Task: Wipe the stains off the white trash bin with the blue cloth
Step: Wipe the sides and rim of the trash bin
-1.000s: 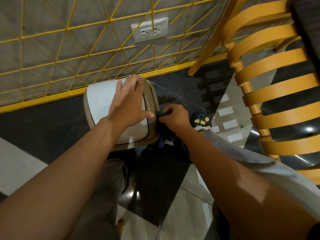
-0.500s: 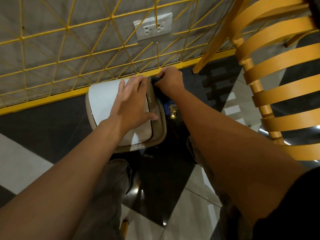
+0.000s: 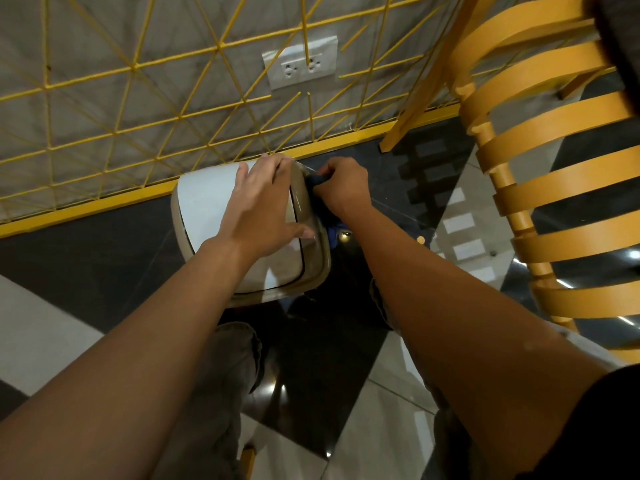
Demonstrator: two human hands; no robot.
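The white trash bin (image 3: 204, 209) stands on the floor against the yellow grid wall, seen from above with its white lid and beige rim. My left hand (image 3: 263, 206) lies flat on the lid with fingers spread, pressing it down. My right hand (image 3: 343, 187) is closed on the blue cloth (image 3: 320, 181) and presses it against the bin's right side near the far corner. Most of the cloth is hidden under the hand; a blue fold (image 3: 334, 228) hangs lower beside the bin.
A yellow wire grid (image 3: 173, 109) with a wall socket (image 3: 300, 62) backs the bin. A curved orange slatted chair (image 3: 554, 168) stands to the right. The floor is glossy black and white tile (image 3: 45, 337). My knees are under my arms.
My right hand with the cloth went from the bin's near right side up to its far corner, then slid slightly back down. The left hand stayed on the lid.
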